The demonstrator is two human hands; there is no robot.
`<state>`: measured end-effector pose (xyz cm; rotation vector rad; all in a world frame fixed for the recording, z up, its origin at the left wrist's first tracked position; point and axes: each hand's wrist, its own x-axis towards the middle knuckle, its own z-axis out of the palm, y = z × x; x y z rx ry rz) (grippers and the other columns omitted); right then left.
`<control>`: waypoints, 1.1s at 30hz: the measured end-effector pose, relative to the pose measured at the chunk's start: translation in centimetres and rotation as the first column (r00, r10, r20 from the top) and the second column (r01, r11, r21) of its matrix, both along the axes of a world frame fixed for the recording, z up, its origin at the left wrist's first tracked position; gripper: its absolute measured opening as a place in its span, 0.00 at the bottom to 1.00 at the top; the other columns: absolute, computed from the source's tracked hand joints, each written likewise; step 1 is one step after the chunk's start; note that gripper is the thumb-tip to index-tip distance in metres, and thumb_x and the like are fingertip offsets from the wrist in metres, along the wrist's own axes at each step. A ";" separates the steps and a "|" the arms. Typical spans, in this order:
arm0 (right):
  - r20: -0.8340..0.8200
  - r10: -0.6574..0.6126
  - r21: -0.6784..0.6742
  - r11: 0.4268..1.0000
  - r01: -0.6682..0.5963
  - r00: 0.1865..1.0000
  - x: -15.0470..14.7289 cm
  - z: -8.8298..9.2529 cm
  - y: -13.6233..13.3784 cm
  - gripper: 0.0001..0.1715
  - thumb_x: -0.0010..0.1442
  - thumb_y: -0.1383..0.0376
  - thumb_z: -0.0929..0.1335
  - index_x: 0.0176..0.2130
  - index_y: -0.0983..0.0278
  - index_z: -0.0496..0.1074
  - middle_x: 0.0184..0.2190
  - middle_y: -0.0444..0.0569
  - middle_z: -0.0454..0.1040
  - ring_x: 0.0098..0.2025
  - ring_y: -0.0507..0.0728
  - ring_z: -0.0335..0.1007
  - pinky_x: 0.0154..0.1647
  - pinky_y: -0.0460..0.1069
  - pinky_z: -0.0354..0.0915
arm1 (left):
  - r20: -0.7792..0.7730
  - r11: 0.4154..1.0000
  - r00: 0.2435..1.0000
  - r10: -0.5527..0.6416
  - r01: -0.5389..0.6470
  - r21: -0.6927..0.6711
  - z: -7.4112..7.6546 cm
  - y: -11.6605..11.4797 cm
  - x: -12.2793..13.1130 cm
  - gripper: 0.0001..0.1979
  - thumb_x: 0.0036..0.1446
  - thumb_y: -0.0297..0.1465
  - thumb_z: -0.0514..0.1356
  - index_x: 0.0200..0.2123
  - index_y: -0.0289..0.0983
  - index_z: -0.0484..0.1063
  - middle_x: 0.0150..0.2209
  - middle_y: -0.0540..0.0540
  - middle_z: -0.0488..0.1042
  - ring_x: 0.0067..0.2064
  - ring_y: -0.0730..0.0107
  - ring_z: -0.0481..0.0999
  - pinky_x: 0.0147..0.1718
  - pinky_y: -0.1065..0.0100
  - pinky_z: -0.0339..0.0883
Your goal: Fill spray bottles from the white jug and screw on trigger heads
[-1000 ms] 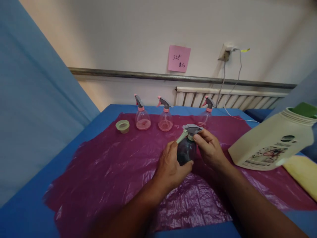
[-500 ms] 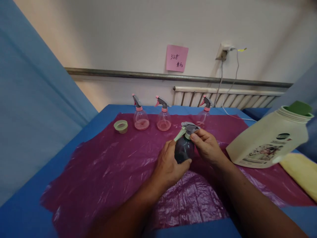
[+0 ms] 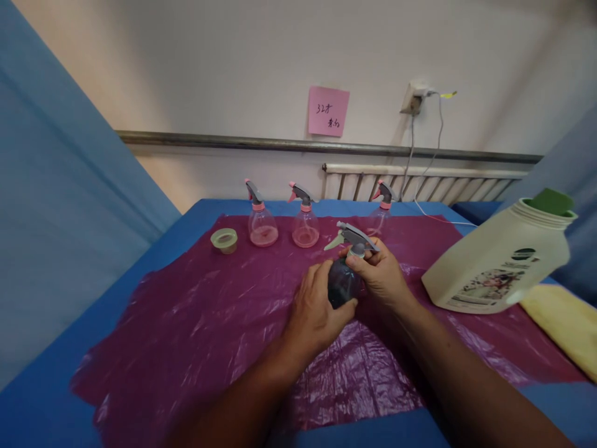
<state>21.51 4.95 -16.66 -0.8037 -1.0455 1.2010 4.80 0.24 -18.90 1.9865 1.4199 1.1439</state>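
A dark, see-through spray bottle [image 3: 343, 284] with a grey head and pale green trigger stands at the middle of the purple plastic sheet [image 3: 224, 323]. Wrapped around the bottle's body is my left hand [image 3: 317, 305], its thumb across the front. My right hand [image 3: 380, 270] grips the pale green collar at the neck, just under the spray head [image 3: 355, 236]. The trigger points to the left. Behind stand three clear spray bottles with pink and grey heads: one at left [image 3: 263, 230], one in the middle [image 3: 305, 231], and one at right [image 3: 380, 218], the first two holding pink liquid.
A large cream jug [image 3: 494, 267] with something green in its mouth stands at right, beside a folded yellow cloth [image 3: 559, 317]. At left is a small round tub [image 3: 224, 240]. A cable [image 3: 441, 124] hangs from the wall socket onto the blue table.
The dark bottle's spray head has turned, so its trigger now sticks out further left, away from the body. My right hand has shifted slightly with it; my left hand keeps its hold.
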 end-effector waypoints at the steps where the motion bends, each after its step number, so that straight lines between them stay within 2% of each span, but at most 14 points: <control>1: -0.005 0.000 0.001 1.000 0.000 1.000 -0.1 0.0 0.0 0.31 0.48 0.52 0.89 0.44 0.56 0.79 0.37 0.44 0.86 0.36 0.55 0.80 0.42 0.51 0.77 | 0.000 1.000 1.000 0.001 -0.001 -0.003 0.0 0.0 0.0 0.41 0.55 0.30 0.75 0.70 0.43 0.66 0.64 0.40 0.75 0.66 0.44 0.76 0.68 0.41 0.72; 3: 0.009 -0.006 0.001 1.000 0.006 1.000 -0.2 -0.1 0.0 0.30 0.48 0.51 0.88 0.46 0.56 0.82 0.38 0.45 0.87 0.38 0.56 0.80 0.44 0.52 0.77 | 0.006 1.000 1.000 0.006 -0.006 -0.009 0.1 0.0 0.0 0.41 0.55 0.30 0.75 0.70 0.43 0.66 0.63 0.40 0.75 0.66 0.45 0.76 0.69 0.41 0.71; 6: 0.084 -0.038 0.011 0.999 0.037 0.996 -0.3 -0.3 0.0 0.25 0.53 0.48 0.86 0.43 0.58 0.85 0.40 0.48 0.87 0.39 0.57 0.81 0.46 0.54 0.78 | 0.020 0.999 1.000 0.012 -0.012 -0.033 0.1 0.0 0.0 0.41 0.55 0.30 0.75 0.70 0.44 0.66 0.61 0.41 0.75 0.64 0.45 0.77 0.67 0.41 0.73; 10: 0.212 -0.078 0.084 0.995 0.061 0.974 0.2 -0.4 -0.2 0.24 0.60 0.43 0.81 0.42 0.58 0.87 0.40 0.50 0.88 0.40 0.60 0.82 0.45 0.56 0.78 | 0.053 1.000 0.999 -0.002 0.004 -0.029 0.2 0.1 -0.1 0.39 0.55 0.29 0.75 0.68 0.44 0.68 0.61 0.41 0.75 0.65 0.46 0.77 0.67 0.43 0.73; 13: 0.307 -0.085 0.160 0.986 0.037 0.948 1.3 -0.3 -0.2 0.24 0.65 0.41 0.78 0.38 0.58 0.87 0.36 0.49 0.87 0.39 0.61 0.82 0.43 0.55 0.77 | 0.068 1.000 0.998 -0.016 0.016 -0.001 0.2 0.1 -0.2 0.39 0.55 0.29 0.75 0.68 0.44 0.68 0.62 0.41 0.75 0.66 0.47 0.76 0.68 0.43 0.71; 15: 0.332 -0.050 0.183 0.983 -0.012 0.942 1.9 -0.1 0.0 0.25 0.66 0.40 0.77 0.38 0.58 0.87 0.37 0.49 0.88 0.39 0.61 0.82 0.44 0.55 0.77 | 0.065 1.000 0.998 -0.020 0.020 0.009 0.2 0.1 -0.2 0.40 0.55 0.29 0.75 0.69 0.45 0.68 0.63 0.42 0.75 0.66 0.48 0.76 0.69 0.43 0.71; 19: 0.268 0.068 0.122 0.987 -0.104 0.961 2.2 0.1 0.2 0.25 0.63 0.42 0.80 0.47 0.56 0.87 0.47 0.52 0.90 0.48 0.64 0.85 0.52 0.58 0.78 | 0.037 1.000 0.999 -0.005 0.005 0.008 -0.2 0.1 -0.3 0.41 0.55 0.30 0.76 0.70 0.45 0.67 0.62 0.42 0.76 0.65 0.47 0.78 0.68 0.42 0.73; 22: 0.189 0.079 0.071 0.993 -0.094 0.979 1.7 0.2 0.1 0.24 0.57 0.45 0.84 0.45 0.56 0.83 0.52 0.52 0.89 0.50 0.63 0.85 0.52 0.57 0.78 | 0.015 0.999 1.000 -0.007 0.006 0.036 -0.5 0.1 -0.4 0.42 0.55 0.31 0.76 0.71 0.43 0.66 0.64 0.40 0.75 0.66 0.46 0.77 0.69 0.42 0.72; 26: 0.118 0.045 0.043 0.998 -0.051 0.992 0.9 0.4 0.0 0.28 0.51 0.48 0.87 0.39 0.56 0.76 0.45 0.49 0.90 0.43 0.60 0.84 0.46 0.55 0.79 | -0.018 0.998 1.000 -0.020 0.021 0.055 -0.5 0.2 -0.6 0.42 0.56 0.31 0.76 0.71 0.43 0.65 0.64 0.39 0.74 0.66 0.45 0.76 0.68 0.41 0.72; 29: 0.130 0.027 0.029 0.999 -0.031 0.991 0.5 0.4 -0.1 0.31 0.48 0.48 0.88 0.39 0.56 0.75 0.40 0.48 0.88 0.40 0.60 0.83 0.44 0.54 0.78 | -0.035 0.998 0.999 -0.024 0.027 0.064 -0.2 0.0 -0.6 0.42 0.57 0.30 0.75 0.71 0.43 0.65 0.63 0.40 0.75 0.65 0.46 0.77 0.67 0.42 0.72; 33: 0.143 -0.015 0.023 1.000 0.012 0.990 0.2 0.5 -0.1 0.33 0.48 0.46 0.88 0.42 0.55 0.75 0.39 0.47 0.87 0.39 0.59 0.81 0.43 0.54 0.78 | -0.035 0.998 0.999 -0.029 0.031 0.057 0.0 -0.1 -0.4 0.41 0.57 0.30 0.74 0.71 0.44 0.65 0.63 0.40 0.75 0.65 0.46 0.77 0.67 0.43 0.72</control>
